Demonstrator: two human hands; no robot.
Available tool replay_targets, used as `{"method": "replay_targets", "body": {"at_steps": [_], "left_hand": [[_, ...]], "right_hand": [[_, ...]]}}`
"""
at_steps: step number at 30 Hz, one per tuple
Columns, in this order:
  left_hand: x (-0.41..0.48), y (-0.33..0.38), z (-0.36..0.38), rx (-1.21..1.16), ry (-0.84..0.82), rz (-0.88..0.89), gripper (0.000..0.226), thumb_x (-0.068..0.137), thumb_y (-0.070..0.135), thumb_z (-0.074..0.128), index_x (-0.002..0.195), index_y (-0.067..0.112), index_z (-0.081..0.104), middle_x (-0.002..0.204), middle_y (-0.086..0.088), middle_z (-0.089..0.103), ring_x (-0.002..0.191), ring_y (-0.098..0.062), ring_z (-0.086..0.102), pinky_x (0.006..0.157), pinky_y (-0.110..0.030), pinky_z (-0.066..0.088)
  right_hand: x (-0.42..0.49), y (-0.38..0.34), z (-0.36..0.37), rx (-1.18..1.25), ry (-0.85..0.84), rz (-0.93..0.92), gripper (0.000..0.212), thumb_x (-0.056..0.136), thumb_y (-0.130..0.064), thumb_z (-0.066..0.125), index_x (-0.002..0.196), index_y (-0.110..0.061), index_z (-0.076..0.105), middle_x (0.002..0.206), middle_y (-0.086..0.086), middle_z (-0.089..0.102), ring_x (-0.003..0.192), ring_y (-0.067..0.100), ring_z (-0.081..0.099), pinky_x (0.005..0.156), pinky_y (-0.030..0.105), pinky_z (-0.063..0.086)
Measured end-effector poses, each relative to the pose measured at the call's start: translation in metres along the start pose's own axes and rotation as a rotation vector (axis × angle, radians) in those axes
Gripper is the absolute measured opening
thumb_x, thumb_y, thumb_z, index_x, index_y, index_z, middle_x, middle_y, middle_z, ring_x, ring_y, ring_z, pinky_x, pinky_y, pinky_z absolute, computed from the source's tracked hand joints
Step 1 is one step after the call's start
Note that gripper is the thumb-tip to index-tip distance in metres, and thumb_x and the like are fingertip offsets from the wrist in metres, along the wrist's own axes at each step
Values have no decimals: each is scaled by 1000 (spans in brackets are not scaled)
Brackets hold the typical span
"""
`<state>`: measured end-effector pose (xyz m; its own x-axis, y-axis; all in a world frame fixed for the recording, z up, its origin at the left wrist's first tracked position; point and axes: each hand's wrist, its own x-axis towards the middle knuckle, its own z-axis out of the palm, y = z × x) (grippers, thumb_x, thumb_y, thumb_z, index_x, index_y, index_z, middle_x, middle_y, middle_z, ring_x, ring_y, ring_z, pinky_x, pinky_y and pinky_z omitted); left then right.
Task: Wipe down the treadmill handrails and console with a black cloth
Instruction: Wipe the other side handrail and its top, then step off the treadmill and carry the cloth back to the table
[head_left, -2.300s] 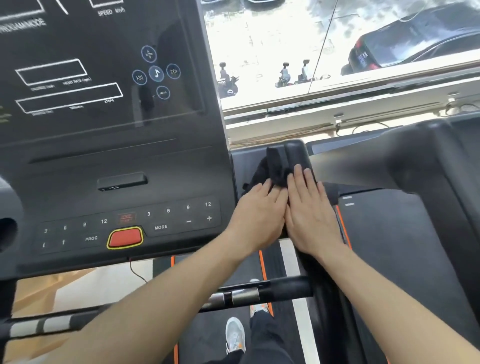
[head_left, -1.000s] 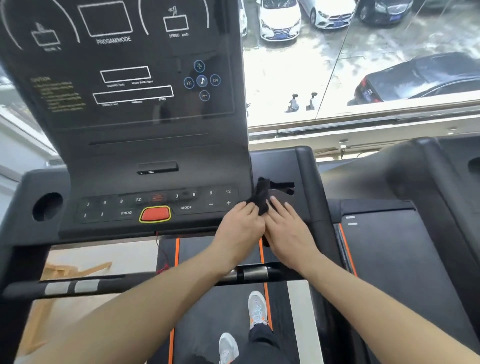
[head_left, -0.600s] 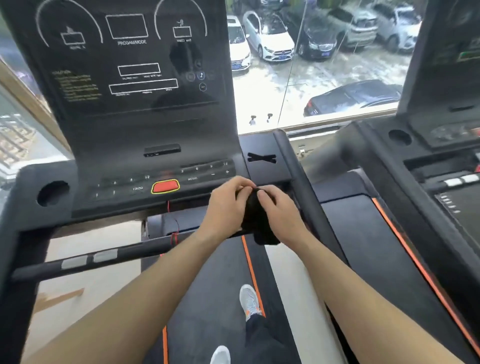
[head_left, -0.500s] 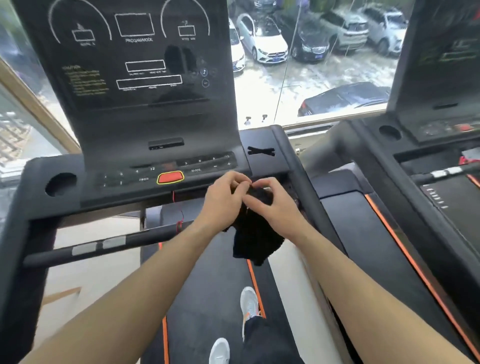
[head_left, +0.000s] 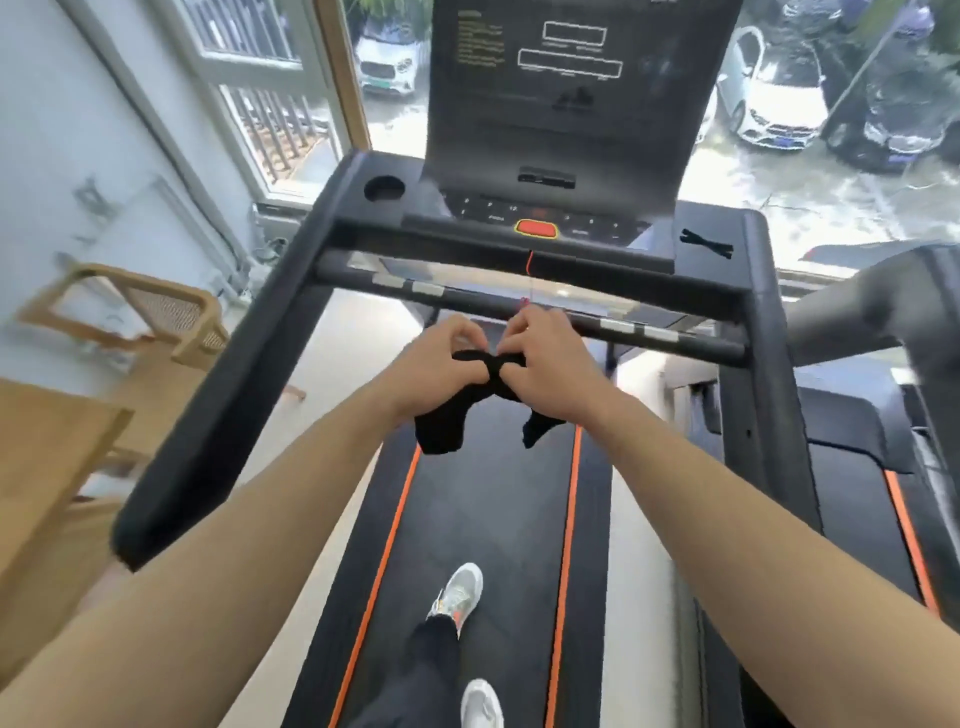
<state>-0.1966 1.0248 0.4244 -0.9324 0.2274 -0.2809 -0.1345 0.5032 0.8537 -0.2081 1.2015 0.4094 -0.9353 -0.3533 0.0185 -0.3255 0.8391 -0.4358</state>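
- A bright room: pale wall on the left, a large window ahead with parked cars outside, and a light wooden cane-backed chair by the wall
- A matte black treadmill belt edged with two orange stripes, a grey trainer on it
- A tall glossy black console with a red oval button; a thick padded left handrail; a slim crossbar with silver plates
- A soft black cloth held above the belt, near the crossbar; left hand and right hand pinch its bunched top with curled fingers, two limp ends drooping
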Motion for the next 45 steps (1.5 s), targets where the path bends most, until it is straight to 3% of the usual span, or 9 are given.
{"method": "replay_targets", "body": {"at_steps": [8,13,16,19,22,26,29,36,45], "left_hand": [[-175,-107,-54,-32,345,-246,19,84,13,71,78,26,59,68,7,64,62,-10,57,56,-18,41],[-294,-162,-92,-57,426,-436,7,82,16,69,80,20,65,74,4,63,71,-11,55,62,-26,38],[-377,-201,-109,-107,519,-536,9,81,19,68,78,11,66,76,2,59,76,-13,54,71,-31,41],[-457,-237,-115,-152,662,-672,20,86,19,63,69,8,66,68,3,53,70,-15,49,65,-32,36],[-526,-265,-108,-200,815,-801,27,90,25,61,86,1,71,76,-5,59,71,-17,53,63,-32,38],[-589,-295,-69,-283,997,-976,19,99,27,56,98,12,67,85,1,62,77,-15,57,62,-29,40],[-626,-308,-29,-310,1124,-1104,19,102,30,50,110,16,60,100,-2,61,92,-21,58,77,-35,45],[-713,-307,79,-140,1457,-1494,16,102,35,48,109,26,58,98,1,64,85,-24,55,71,-36,43],[-827,-294,175,-175,1731,-1617,13,100,37,54,102,27,62,89,4,67,82,-23,62,72,-37,51]], "right_hand": [[-22,-168,89,68,-475,-269,31,87,-11,49,109,-22,67,113,6,68,105,27,60,75,34,45],[-53,-286,154,95,-789,-449,20,85,-6,50,95,-12,66,92,6,68,88,23,61,70,34,46],[-82,-366,192,80,-987,-540,15,81,-15,53,67,-13,58,66,0,53,65,17,49,58,31,35],[-118,-437,232,74,-1115,-623,23,81,-21,56,87,-4,70,78,5,60,74,19,54,71,34,41],[-157,-487,269,18,-1208,-774,14,92,-23,57,88,-16,68,82,0,64,76,14,58,70,31,42],[-208,-530,321,-141,-1234,-1005,23,97,-26,50,95,-11,67,90,9,69,85,25,63,80,37,50],[-257,-557,349,-289,-1235,-1243,27,98,-24,50,82,-6,61,77,11,63,74,29,58,68,37,46],[-396,-603,377,-410,-1204,-1728,22,95,-25,49,86,-9,61,84,12,62,77,29,56,60,33,37],[-578,-619,411,-446,-1050,-2030,23,91,-16,49,111,-18,61,101,6,63,95,31,63,67,36,43]]}}
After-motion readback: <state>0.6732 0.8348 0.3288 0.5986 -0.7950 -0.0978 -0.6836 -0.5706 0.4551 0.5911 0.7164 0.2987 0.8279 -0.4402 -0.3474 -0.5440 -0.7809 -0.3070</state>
